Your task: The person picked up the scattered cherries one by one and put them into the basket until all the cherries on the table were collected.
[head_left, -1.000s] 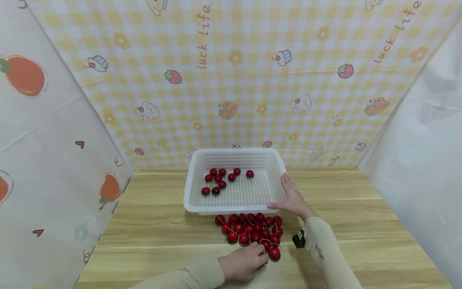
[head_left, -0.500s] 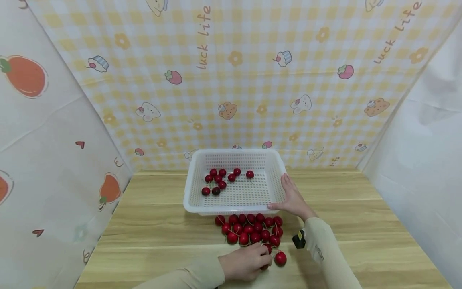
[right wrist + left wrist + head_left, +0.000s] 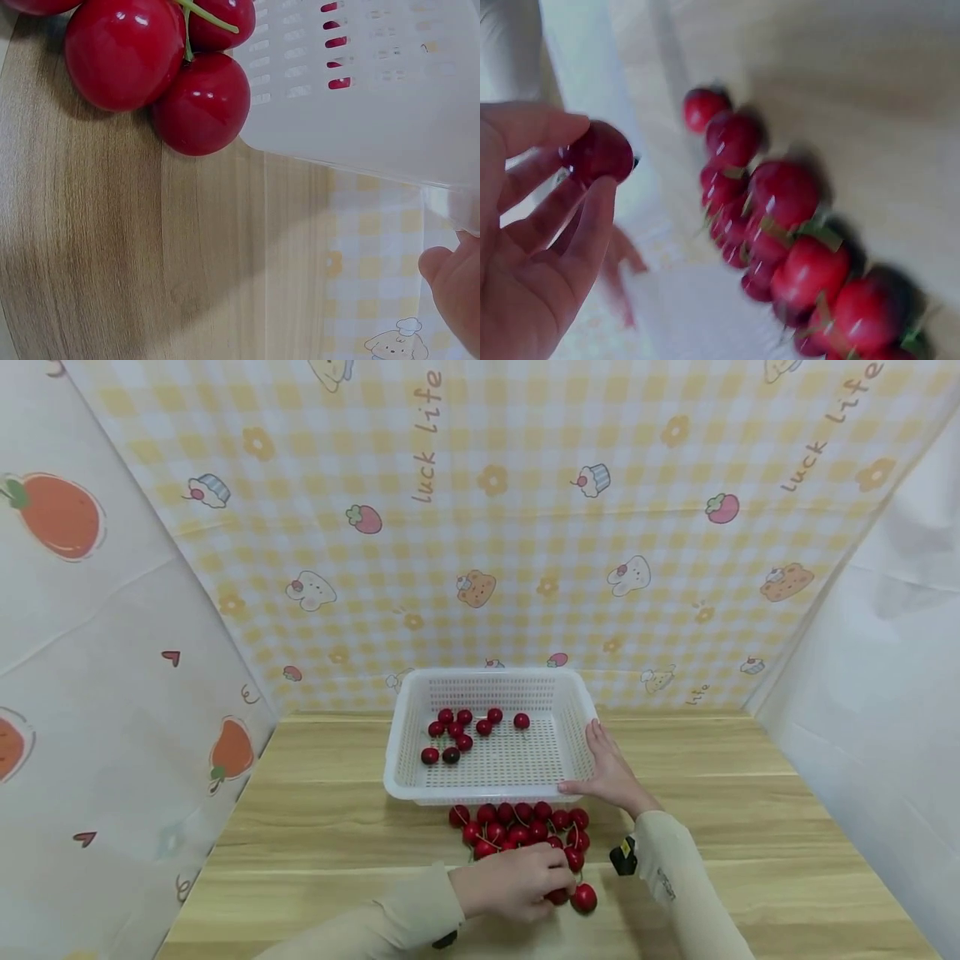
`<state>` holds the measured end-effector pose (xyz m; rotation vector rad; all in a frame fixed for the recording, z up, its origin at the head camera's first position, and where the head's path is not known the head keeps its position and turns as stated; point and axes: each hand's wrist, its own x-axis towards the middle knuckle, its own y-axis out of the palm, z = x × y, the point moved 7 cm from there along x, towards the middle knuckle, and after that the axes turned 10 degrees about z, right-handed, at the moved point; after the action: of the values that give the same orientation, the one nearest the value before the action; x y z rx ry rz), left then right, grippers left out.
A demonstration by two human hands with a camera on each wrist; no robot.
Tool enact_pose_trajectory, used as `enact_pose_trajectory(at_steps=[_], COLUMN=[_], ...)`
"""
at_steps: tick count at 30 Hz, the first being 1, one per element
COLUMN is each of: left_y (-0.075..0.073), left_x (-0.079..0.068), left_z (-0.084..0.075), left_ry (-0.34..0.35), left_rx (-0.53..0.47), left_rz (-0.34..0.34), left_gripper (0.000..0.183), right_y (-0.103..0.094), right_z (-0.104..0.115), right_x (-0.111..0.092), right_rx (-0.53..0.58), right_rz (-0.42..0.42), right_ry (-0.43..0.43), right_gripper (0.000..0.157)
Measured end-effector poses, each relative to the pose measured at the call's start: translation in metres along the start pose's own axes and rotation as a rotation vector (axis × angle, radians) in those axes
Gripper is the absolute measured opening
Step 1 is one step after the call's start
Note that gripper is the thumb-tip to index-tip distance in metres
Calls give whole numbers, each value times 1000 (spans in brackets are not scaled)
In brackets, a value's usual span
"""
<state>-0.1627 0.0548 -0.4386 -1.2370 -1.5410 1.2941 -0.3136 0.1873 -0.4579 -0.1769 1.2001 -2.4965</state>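
In the left wrist view, my left hand (image 3: 517,881) pinches a dark red cherry (image 3: 600,154) between thumb and fingertips, off to the side of the pile. From the head view this hand covers part of the cherry pile (image 3: 517,835), which lies on the wooden table in front of the basket. One cherry (image 3: 583,898) sits just right of the left fingers. My right hand (image 3: 611,777) holds the white plastic basket (image 3: 480,794) at its near right corner, thumb on the front rim and fingers along the right side. Several cherries (image 3: 456,730) rest inside, mostly toward the left.
A yellow checked cloth (image 3: 487,527) hangs behind the basket, and white printed sheets (image 3: 112,652) close off both sides. Wooden tabletop (image 3: 322,827) extends left and right of the basket. A black device (image 3: 623,857) is at the right cuff.
My left hand has moved a little up and right over the pile's near edge. The cherry beside its fingers has shifted nearer and rightward. My right hand stays at the basket corner.
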Motion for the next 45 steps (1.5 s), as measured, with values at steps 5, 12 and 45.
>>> enact_pose_trajectory(at_steps=[5,12,45], left_y=[-31,-84,-81], left_x=[-1,-3,12], left_z=[14,69,265], left_ry=[-29,-169,-808], left_rx=[52,-44,-341], left_rz=[-48,-135,-32], left_gripper=[24,23,28], right_y=[-2,-2,-2], right_z=[-3,-7,-1], right_x=[-1,0,2], right_rx=[-1,-7,8], right_rz=[-10,-17,-29], right_ry=[-2,-15,-16], right_gripper=[122,121,121])
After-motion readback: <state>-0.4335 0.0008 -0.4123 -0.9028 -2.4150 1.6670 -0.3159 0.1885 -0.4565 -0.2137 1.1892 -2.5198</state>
